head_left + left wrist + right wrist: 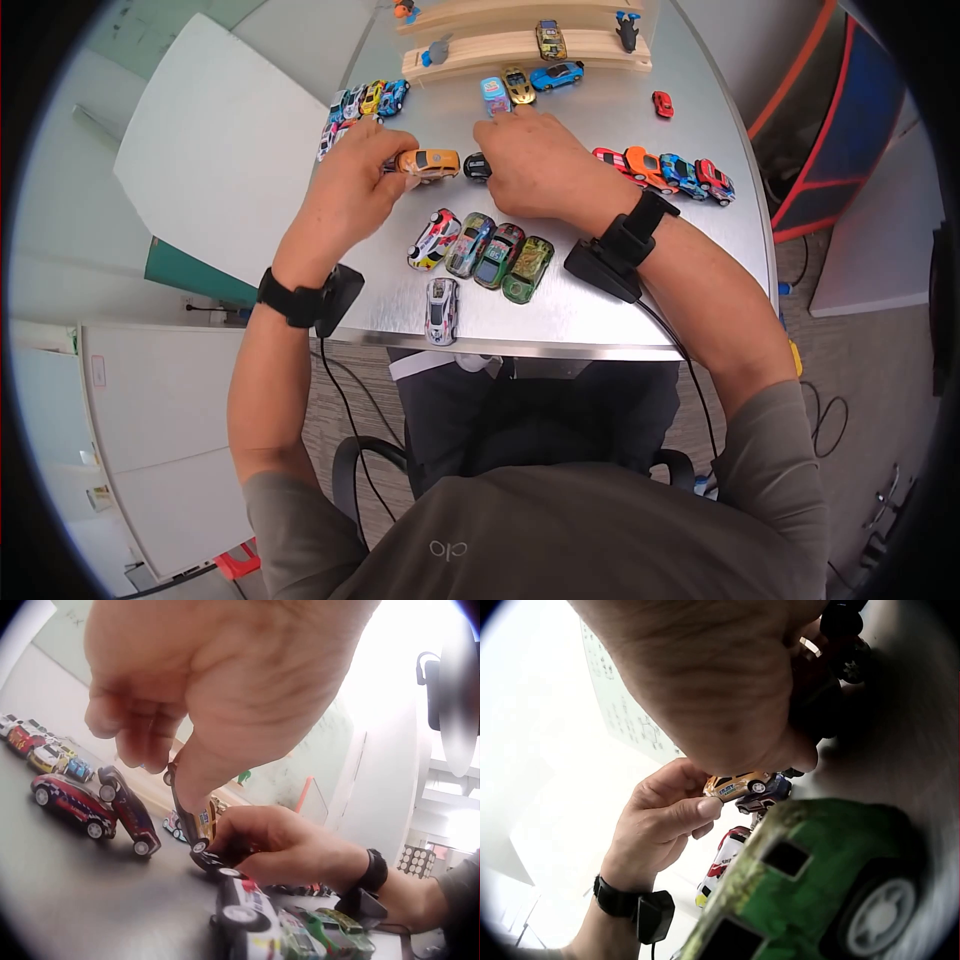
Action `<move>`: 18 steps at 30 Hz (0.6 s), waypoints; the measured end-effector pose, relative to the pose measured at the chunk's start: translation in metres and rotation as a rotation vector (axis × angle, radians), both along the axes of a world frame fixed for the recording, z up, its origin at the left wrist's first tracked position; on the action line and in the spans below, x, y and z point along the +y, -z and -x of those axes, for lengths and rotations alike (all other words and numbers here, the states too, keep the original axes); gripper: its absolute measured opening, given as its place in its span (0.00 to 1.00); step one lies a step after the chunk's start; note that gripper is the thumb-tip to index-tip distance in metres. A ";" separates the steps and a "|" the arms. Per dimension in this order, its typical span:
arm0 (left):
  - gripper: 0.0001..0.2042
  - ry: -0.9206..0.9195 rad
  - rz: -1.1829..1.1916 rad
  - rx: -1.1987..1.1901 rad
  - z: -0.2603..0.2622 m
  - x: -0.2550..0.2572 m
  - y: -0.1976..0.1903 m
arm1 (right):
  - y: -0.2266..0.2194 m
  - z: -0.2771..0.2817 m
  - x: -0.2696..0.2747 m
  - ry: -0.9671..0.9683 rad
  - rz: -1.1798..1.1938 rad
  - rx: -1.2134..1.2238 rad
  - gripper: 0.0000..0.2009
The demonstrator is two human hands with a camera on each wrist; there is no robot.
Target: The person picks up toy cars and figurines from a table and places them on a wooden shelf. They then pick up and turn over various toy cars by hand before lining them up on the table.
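Note:
My left hand pinches an orange-gold toy car between thumb and fingers, its nose pointing right. Just across from it, my right hand has its fingers curled down over a black toy car, of which only the end shows in the head view. Dark wheels show beneath the right hand in the right wrist view. Closer to me lie a slanted row of cars, among them a white, red and yellow car and a green car, with a silver-white car in front of them.
At the back stands a wooden track bearing a camouflage car. Before it sit a gold car, a blue car and a small blue-and-pink vehicle. Several cars line the left; an orange car is among those right. A red car stands apart.

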State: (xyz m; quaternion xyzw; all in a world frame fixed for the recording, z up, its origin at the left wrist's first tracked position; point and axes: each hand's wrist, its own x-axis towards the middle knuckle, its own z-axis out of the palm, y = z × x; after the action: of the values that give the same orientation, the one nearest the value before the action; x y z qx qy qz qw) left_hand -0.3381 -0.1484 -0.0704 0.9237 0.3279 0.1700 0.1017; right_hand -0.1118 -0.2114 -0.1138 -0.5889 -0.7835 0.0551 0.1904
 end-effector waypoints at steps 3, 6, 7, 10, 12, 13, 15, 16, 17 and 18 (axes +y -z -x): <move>0.14 0.085 -0.059 -0.032 -0.001 0.013 0.004 | -0.003 0.000 0.000 -0.006 0.007 0.005 0.12; 0.14 0.063 -0.003 0.013 -0.003 0.017 0.005 | -0.004 0.001 0.000 -0.008 0.002 0.022 0.13; 0.14 0.087 -0.013 0.019 -0.004 0.018 0.007 | -0.005 0.001 -0.001 -0.013 0.003 0.020 0.13; 0.14 0.125 -0.047 0.025 -0.004 0.024 0.012 | -0.008 0.002 -0.002 -0.001 0.032 0.018 0.14; 0.14 0.144 -0.070 0.026 -0.004 0.027 0.013 | -0.007 0.002 -0.002 0.008 0.019 0.023 0.14; 0.14 0.146 -0.065 0.035 -0.005 0.027 0.012 | -0.007 0.002 -0.001 0.006 0.019 0.021 0.14; 0.14 0.146 -0.061 0.042 -0.005 0.029 0.011 | -0.007 0.002 -0.001 0.010 0.015 0.044 0.14; 0.14 0.133 -0.053 0.060 -0.006 0.030 0.011 | -0.007 0.002 -0.001 0.007 0.014 0.042 0.14; 0.15 0.121 -0.043 0.078 -0.006 0.031 0.011 | -0.007 0.002 -0.001 0.004 0.015 0.057 0.14; 0.15 0.119 -0.043 0.077 -0.006 0.031 0.012 | -0.006 0.002 -0.001 0.002 0.017 0.073 0.13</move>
State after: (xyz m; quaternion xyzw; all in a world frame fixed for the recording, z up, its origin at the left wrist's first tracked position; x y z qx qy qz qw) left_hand -0.3322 -0.1174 -0.0822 0.9494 0.2721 0.1350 0.0794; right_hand -0.1135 -0.2122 -0.1080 -0.5889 -0.7749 0.0831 0.2138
